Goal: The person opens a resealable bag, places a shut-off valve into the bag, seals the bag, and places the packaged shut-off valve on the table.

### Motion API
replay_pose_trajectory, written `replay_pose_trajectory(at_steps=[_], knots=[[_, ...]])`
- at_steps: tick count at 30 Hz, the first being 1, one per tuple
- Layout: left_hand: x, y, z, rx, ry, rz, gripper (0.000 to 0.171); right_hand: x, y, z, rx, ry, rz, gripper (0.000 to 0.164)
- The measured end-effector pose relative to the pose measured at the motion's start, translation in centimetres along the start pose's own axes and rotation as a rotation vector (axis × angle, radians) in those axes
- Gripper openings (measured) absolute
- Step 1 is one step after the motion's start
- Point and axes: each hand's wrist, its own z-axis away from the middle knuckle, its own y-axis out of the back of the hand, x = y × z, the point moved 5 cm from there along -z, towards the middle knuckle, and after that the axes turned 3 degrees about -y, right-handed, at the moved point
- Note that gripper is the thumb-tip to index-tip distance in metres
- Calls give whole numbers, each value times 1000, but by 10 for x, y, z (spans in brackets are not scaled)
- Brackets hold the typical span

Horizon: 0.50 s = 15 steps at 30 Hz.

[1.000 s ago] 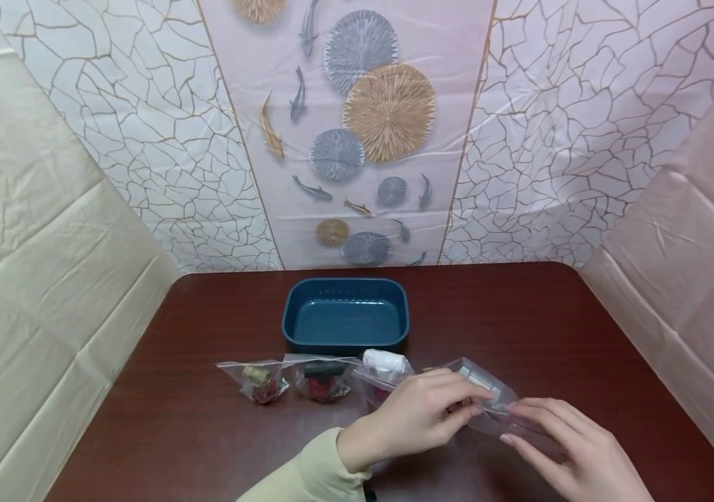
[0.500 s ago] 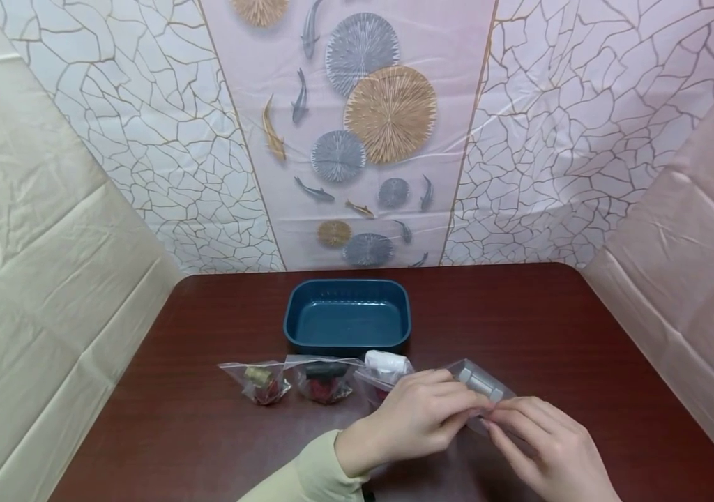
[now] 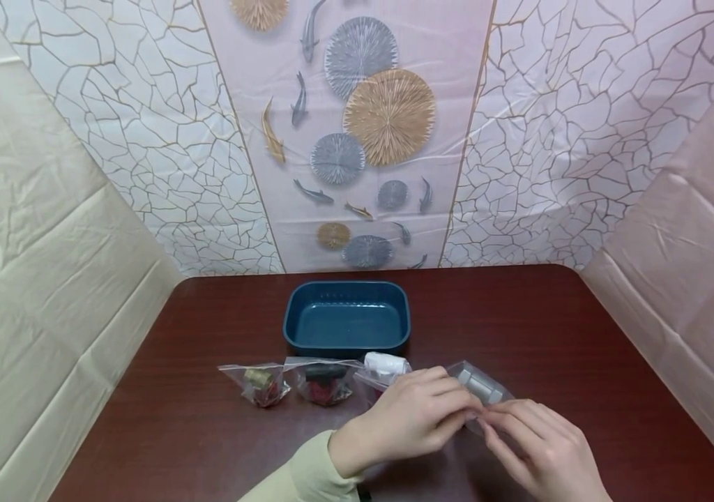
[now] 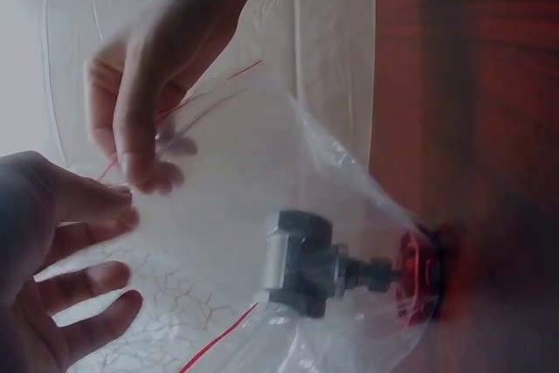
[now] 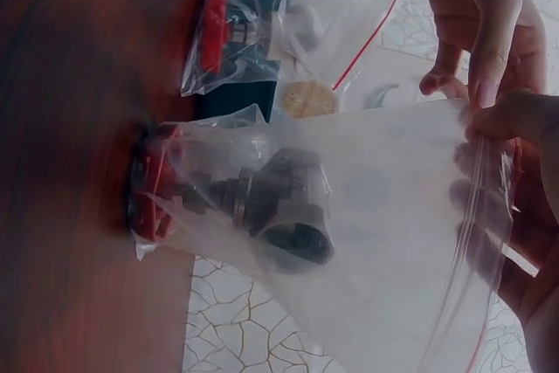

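A clear zip bag (image 5: 384, 216) with a red-edged mouth stands on the table, holding a grey metal valve (image 4: 297, 264) with a red handwheel (image 4: 417, 277). The wheel end is down on the table and the valve body points up inside the bag. My left hand (image 3: 410, 418) pinches the bag's top edge between thumb and fingers. Close beside it, my right hand (image 3: 542, 443) pinches the same zip strip, with some fingers behind the clear plastic in the right wrist view. The fingertips of both hands nearly meet at the strip.
Left of the hands stand more bagged valves: one with a white body (image 3: 387, 362), one with a dark body (image 3: 325, 371), one with a brass-coloured body (image 3: 258, 378). Behind them sits a blue rectangular basin (image 3: 347, 347) on the dark red-brown table (image 3: 206, 321).
My right hand has moved left along the bag's top edge until its fingertips come close to my left hand's. The left hand stays nearly in place.
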Motion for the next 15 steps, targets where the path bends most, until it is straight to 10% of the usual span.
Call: replay_pose_trajectory(at_steps=[15], knots=[[-1,1,5,-34,-32,-76,12,-1,-2,1,2,-31,-18,35]])
